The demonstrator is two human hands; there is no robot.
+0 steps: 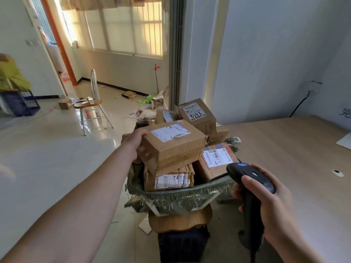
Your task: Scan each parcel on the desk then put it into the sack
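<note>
My left hand (133, 143) grips the left end of a brown cardboard parcel (172, 147) with a white label on top. The parcel lies on top of other parcels in the green woven sack (180, 194). Under it sits a crumpled parcel (171, 179), and to its right a labelled box (216, 160). A box marked 3153 (197, 114) stands behind, at the desk's left end. My right hand (269, 205) holds a black barcode scanner (248, 177) by its handle, its head tilted toward the sack.
The wooden desk (284, 158) stretches to the right, with a white sheet (344, 141) at its far edge. The sack rests on a wooden stool (180, 221). On the glossy floor to the left stand a chair (93, 105) and a blue crate (20, 103), with litter beyond.
</note>
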